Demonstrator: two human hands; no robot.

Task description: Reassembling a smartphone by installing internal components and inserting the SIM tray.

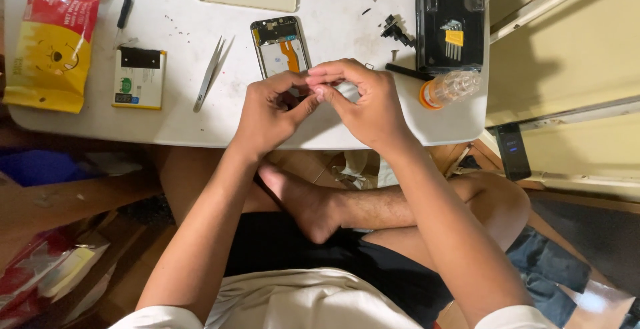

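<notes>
Both forearms reach forward and angle inward, so the hands meet in the middle. The left hand (pixel 270 112) is curled, its back facing up, with thumb and forefinger pinched toward the other hand. The right hand (pixel 367 106) arches over from the other side, fingers bent down, its fingertips (pixel 320 79) touching those of the left. Both wrists are slightly bent. Below the forearms the legs are crossed, one bare foot (pixel 307 206) resting sole up.
</notes>
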